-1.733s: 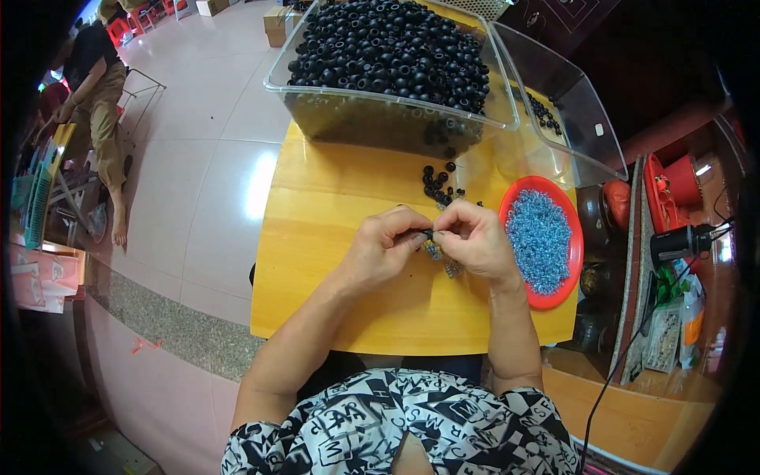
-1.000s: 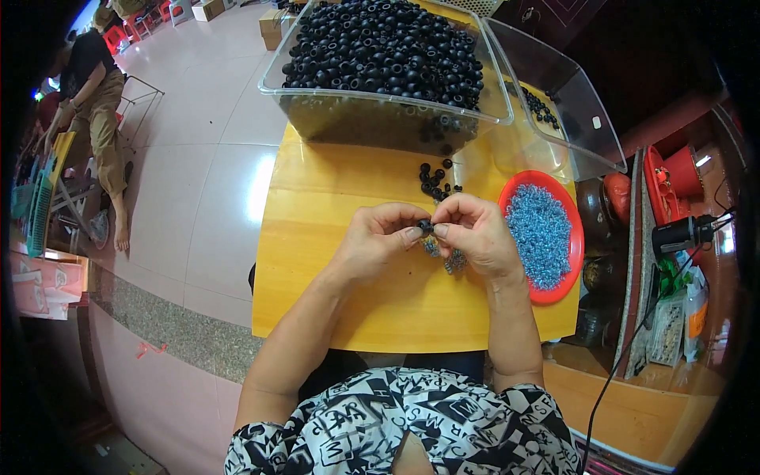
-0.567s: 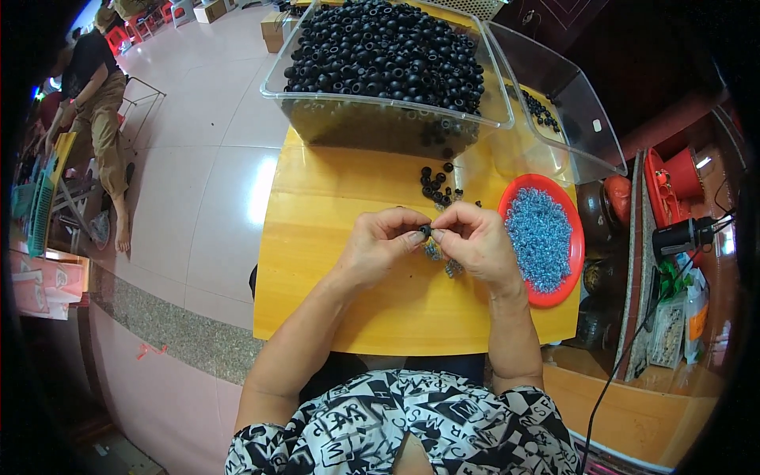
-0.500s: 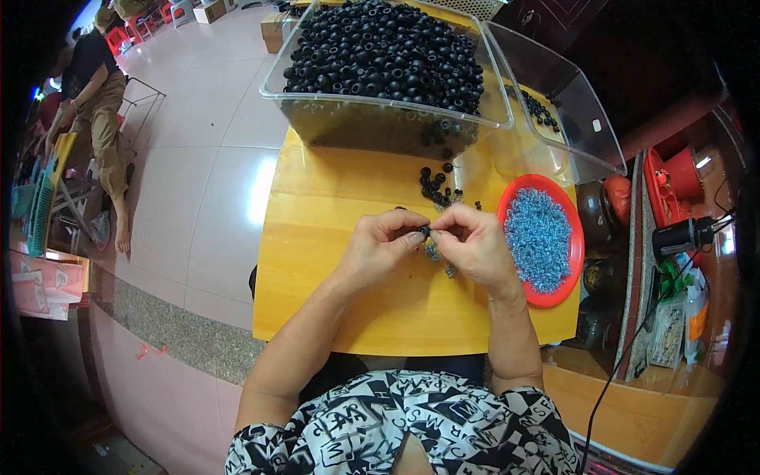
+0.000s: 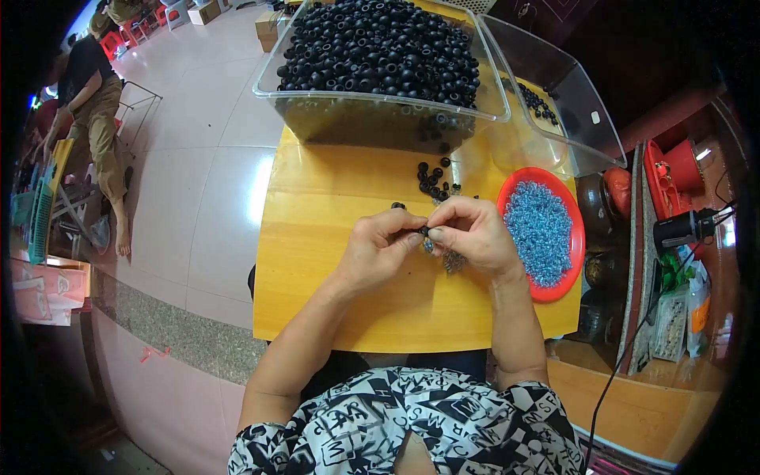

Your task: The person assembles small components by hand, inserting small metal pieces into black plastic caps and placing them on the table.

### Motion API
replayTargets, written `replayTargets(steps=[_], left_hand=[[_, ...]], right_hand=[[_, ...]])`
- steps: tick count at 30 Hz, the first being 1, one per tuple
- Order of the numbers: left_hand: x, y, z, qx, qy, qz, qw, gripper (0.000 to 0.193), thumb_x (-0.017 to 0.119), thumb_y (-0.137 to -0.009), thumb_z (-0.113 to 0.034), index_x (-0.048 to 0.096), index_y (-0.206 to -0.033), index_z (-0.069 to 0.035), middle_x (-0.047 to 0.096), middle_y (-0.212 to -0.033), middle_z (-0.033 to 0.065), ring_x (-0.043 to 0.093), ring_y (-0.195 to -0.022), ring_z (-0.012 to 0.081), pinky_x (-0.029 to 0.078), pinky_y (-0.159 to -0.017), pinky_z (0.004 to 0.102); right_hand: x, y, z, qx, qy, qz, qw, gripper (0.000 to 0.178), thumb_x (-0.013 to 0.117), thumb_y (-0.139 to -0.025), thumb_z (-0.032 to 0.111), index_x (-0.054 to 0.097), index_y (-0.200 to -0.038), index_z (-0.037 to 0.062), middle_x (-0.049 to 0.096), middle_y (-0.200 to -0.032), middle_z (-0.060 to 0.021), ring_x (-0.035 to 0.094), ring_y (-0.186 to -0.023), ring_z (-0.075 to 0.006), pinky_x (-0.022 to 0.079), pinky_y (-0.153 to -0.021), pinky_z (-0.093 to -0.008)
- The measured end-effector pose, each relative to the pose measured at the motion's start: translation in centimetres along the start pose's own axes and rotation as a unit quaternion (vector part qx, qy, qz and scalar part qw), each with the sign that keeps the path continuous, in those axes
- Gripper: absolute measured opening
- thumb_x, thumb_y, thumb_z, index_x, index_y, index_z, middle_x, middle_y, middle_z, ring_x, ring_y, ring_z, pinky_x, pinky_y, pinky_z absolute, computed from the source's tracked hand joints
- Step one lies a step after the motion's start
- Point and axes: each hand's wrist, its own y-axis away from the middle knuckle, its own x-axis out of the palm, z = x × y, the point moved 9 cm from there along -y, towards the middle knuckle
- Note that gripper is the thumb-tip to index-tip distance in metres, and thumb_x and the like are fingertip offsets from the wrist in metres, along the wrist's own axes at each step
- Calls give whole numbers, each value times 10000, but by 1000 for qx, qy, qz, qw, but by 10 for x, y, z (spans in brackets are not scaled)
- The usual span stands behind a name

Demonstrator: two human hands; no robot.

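Observation:
My left hand [image 5: 375, 247] and my right hand [image 5: 476, 237] meet over the yellow table, fingertips nearly touching. The left thumb and forefinger pinch a small black round bead-like piece [image 5: 423, 231]. My right thumb and forefinger press together at its near side; what they hold is too small to make out. Below the right fingers lie small clear bluish pieces [image 5: 453, 262]. Just beyond the left hand sits another black piece [image 5: 398, 206]. Several loose black round pieces with holes [image 5: 431, 179] lie farther up the table.
A clear plastic tub [image 5: 317, 119] heaped with black pieces fills the table's far side. Beside it is another clear container [image 5: 590, 154] with black pieces. At right, a red plate [image 5: 580, 245] holds small bluish clear pieces [image 5: 538, 233]. A person [image 5: 99, 119] is at far left.
Both hands stay together around the black piece, their fingers shifting slightly. The black piece beyond the left hand shows more fully. The whole view has shifted a little.

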Motion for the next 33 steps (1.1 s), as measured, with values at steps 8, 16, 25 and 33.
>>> replayTargets(steps=[8, 16, 25, 33], left_hand=[[3, 3, -8, 43, -39, 24, 998, 146, 591, -712, 64, 595, -856, 44, 573, -705, 94, 553, -654, 133, 439, -590, 233], [4, 3, -7, 32, -72, 19, 997, 126, 594, -699, 62, 590, -822, 36, 569, -687, 110, 553, -629, 154, 436, -570, 252], [9, 4, -39, 164, -80, 59, 981, 184, 594, -697, 84, 585, -869, 19, 550, -763, 90, 540, -692, 164, 431, -594, 247], [15, 6, -49, 197, -135, 68, 969, 228, 571, -662, 110, 568, -864, 4, 501, -729, 96, 509, -668, 202, 411, -571, 263]], right_hand=[[1, -5, -15, 16, -89, 54, 994, 181, 676, -725, 110, 553, -817, 13, 569, -731, -20, 569, -661, -104, 507, -597, -238], [3, -6, -18, 11, -106, 63, 992, 205, 680, -725, 136, 533, -806, 19, 562, -745, -27, 571, -686, -114, 522, -610, -256], [8, -2, -21, 61, -137, 107, 983, 254, 680, -730, 176, 566, -859, -10, 579, -766, -43, 576, -673, -123, 513, -588, -254], [18, 4, -22, 81, -165, 113, 976, 286, 659, -751, 207, 583, -864, -44, 601, -755, -81, 581, -616, -123, 502, -571, -234]])
